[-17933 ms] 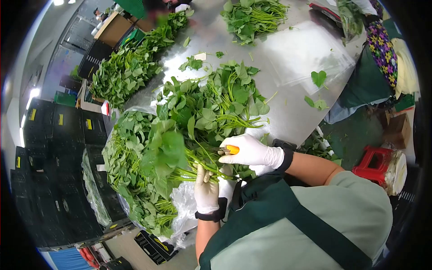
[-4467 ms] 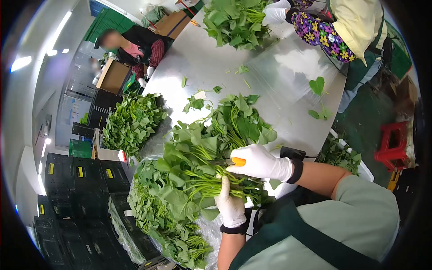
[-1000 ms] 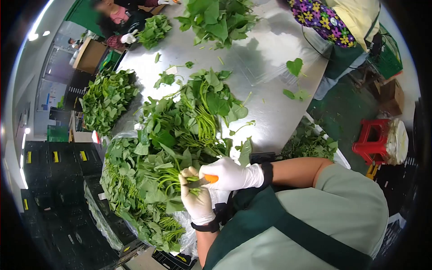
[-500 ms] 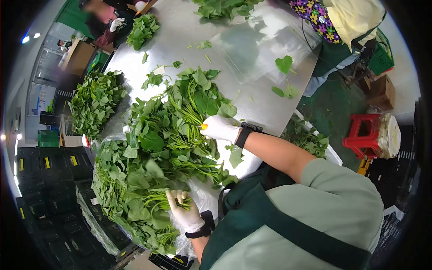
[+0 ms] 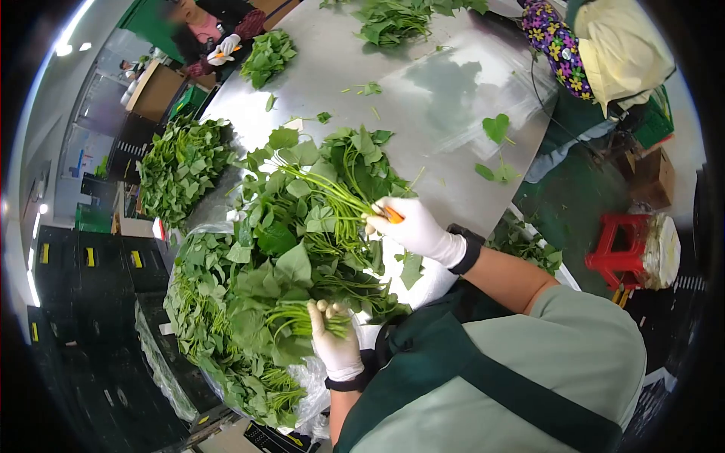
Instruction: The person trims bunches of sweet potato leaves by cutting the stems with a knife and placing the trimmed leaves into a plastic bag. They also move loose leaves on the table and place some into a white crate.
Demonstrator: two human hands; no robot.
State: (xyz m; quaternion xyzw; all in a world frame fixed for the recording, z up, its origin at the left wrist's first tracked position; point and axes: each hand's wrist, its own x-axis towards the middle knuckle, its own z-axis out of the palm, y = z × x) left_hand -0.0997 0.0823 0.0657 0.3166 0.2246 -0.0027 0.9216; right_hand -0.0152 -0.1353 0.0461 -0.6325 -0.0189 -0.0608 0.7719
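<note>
My left hand (image 5: pixel 337 349), in a white glove, is closed around the cut stems of a leafy green bunch (image 5: pixel 276 302), its leaves pointing left. My right hand (image 5: pixel 420 230), gloved too, pinches several long green stems (image 5: pixel 332 190) at the near side of a loose heap of leafy greens (image 5: pixel 302 215). A small orange-handled tool (image 5: pixel 393 215) sits in the same right hand; its blade is mostly hidden by the fingers. Under and left of my left hand, more greens (image 5: pixel 200 294) lie over clear plastic (image 5: pixel 308 385).
A metal table (image 5: pixel 445 162) carries flat clear plastic bags (image 5: pixel 483 87), stray leaves and more bunches (image 5: pixel 268 59). A co-worker (image 5: pixel 215 38) with white gloves stands at the far left; another person in a yellow cap (image 5: pixel 623 49) is at the right. A red stool (image 5: pixel 623 249) stands on the floor.
My right hand has moved away from the heap to the right, with stems now drawn out in its fingers. My left hand has lifted its bunch slightly. The view has shifted a little.
</note>
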